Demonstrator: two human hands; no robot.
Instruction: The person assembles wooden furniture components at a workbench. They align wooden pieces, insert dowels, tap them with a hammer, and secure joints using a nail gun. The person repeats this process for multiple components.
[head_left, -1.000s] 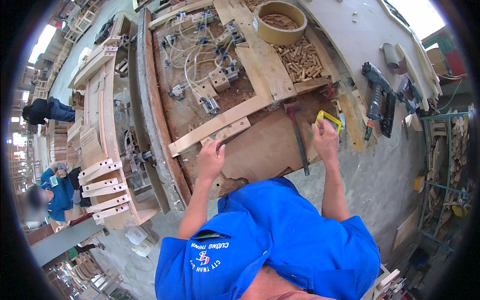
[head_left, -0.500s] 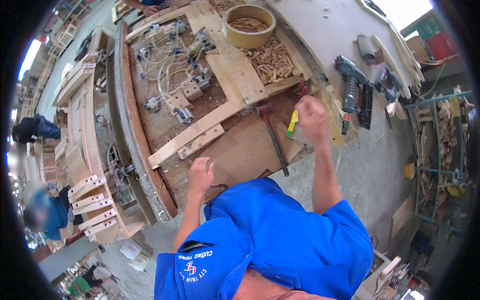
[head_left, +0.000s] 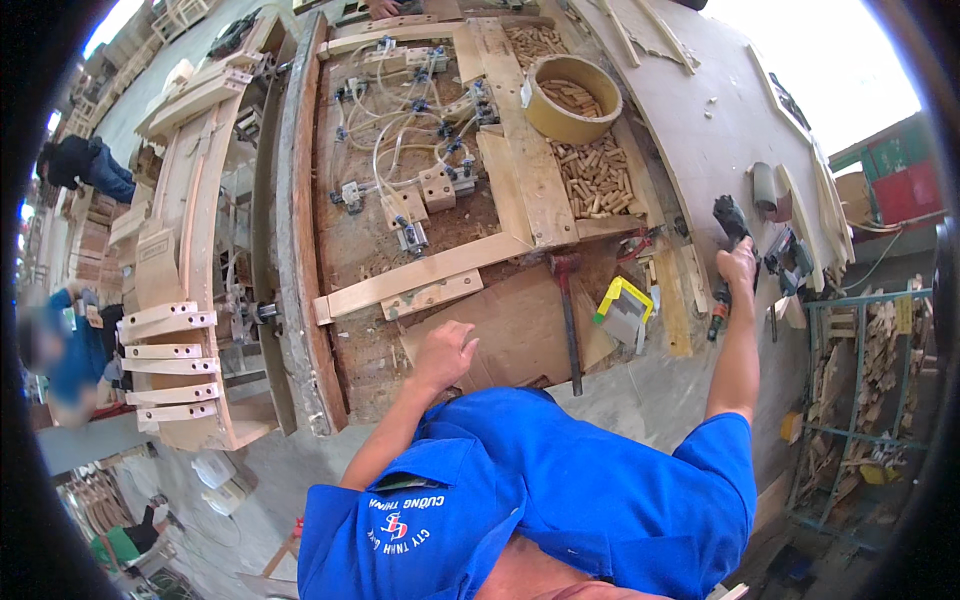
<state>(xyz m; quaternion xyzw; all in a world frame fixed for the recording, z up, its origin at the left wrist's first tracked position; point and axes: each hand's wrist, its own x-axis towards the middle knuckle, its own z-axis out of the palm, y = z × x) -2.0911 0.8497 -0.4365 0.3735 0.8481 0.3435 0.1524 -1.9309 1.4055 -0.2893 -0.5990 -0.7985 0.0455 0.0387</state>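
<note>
My right hand (head_left: 737, 265) is closed round the grip of a dark nail gun (head_left: 729, 212) on the pale panel at the right. A second nail gun (head_left: 793, 257) lies just beyond it. My left hand (head_left: 447, 355) hovers low over a brown cardboard sheet (head_left: 515, 330), empty, its fingers loosely bent and the thumb apart. Between my hands a hammer (head_left: 569, 325) with a red head lies on the bench. Right of the hammer is a flat pouch (head_left: 624, 312) with a yellow and green border.
A wooden jig frame (head_left: 420, 278) holds pneumatic cylinders and clear hoses (head_left: 405, 150). Wooden dowels (head_left: 597, 180) fill a bay beside a yellow ring-shaped tub (head_left: 572, 100). A rack of offcuts (head_left: 870, 390) stands at right. Another person's hand (head_left: 382, 8) shows at the far edge.
My right hand has moved right, from beside the pouch to the nail gun, and taken hold of its grip. The pouch now lies flat on the bench. The view has shifted.
</note>
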